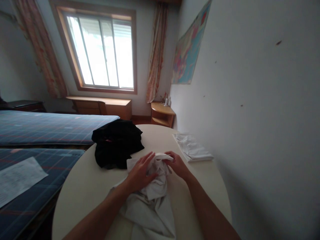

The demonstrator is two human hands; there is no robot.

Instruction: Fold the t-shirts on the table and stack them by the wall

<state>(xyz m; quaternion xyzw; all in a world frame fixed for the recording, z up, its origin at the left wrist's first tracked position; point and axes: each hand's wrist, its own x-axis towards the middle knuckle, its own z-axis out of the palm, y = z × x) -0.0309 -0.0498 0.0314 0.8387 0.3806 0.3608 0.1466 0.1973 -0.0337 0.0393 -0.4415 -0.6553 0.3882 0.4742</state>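
White cloth (pixel 154 204) lies crumpled at the lower centre of the frame, left hand (pixel 140 173) spread open on it, right hand (pixel 178 164) pinching its top edge; on the same pale table (pixel 82 193), black cloth (pixel 116 143) sits left of centre, folded white fabric (pixel 193 146) right of centre

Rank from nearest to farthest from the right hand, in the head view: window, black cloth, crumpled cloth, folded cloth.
1. Crumpled cloth, touching the right hand.
2. Folded cloth, right side of the table.
3. Black cloth, left side.
4. Window, far wall.
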